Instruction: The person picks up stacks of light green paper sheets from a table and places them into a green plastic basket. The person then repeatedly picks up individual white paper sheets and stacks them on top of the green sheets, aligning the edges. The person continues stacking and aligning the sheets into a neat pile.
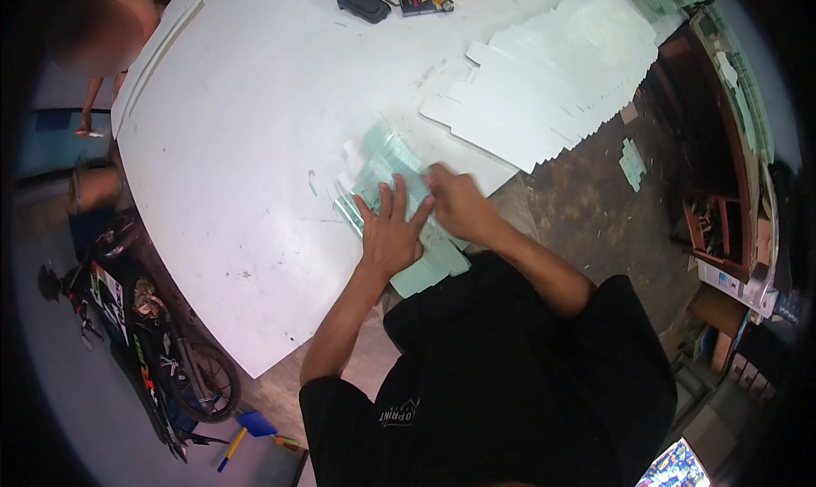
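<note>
**Both hands flat on the green carton blank, table edge**

I see my left hand (391,232) spread palm-down on the pale green carton blank (399,189), fingers splayed, pinning rather than gripping. My right hand (455,202) sits just right of it, fingers curled onto the same blank; I can't tell if it pinches a flap or only presses. The blank lies at the near edge of the white table (255,130), part of it overhanging toward me.

To do this well, my call: keep the left palm weighted so the sheet can't slide, and work the crease with the right fingertips close to the pin.

Beyond the right hand: fanned row of white die-cut blanks (544,87). Far past both hands: black stapler-like tool (364,2). Left of the table: 1 parked bike (153,351).
</note>
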Motion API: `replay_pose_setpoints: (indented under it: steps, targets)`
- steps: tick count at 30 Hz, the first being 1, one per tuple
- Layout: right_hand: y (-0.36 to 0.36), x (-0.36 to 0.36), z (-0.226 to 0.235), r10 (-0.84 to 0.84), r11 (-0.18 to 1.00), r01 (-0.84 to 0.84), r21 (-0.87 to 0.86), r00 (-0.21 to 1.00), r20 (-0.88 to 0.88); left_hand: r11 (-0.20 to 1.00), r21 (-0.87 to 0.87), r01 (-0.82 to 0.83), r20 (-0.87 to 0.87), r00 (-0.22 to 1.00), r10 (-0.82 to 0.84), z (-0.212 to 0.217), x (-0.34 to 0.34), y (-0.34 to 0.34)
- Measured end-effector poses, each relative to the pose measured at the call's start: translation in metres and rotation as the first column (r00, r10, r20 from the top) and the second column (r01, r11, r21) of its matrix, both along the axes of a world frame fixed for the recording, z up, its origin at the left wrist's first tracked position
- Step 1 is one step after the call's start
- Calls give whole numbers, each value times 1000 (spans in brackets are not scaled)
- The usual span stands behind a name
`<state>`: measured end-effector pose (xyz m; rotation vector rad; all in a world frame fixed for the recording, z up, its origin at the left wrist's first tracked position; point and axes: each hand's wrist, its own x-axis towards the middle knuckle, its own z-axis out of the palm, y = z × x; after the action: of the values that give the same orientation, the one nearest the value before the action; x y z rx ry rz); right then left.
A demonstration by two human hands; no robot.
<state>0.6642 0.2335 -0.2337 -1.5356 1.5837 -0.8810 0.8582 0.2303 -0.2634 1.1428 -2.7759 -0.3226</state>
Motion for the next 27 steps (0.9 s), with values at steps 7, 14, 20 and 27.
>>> replay_pose_setpoints:
  steps: [7,14,20,27]
  targets:
    - [6,-52,26,-399,869,-3,-495,588,-704,959,216,182,27,981,-192,35,-2,-22]
    - [7,-46,-16,-116,977,49,-209,941,-319,928,299,220,-73,975,-208,40,-1,-23]
    - [-13,-38,-18,-197,913,-79,-400,774,-602,940,285,187,-105,981,-163,15,6,-22]
    - [-13,-4,27,-87,988,83,130,996,27,982,-108,-153,-242,962,123,-17,-7,5]
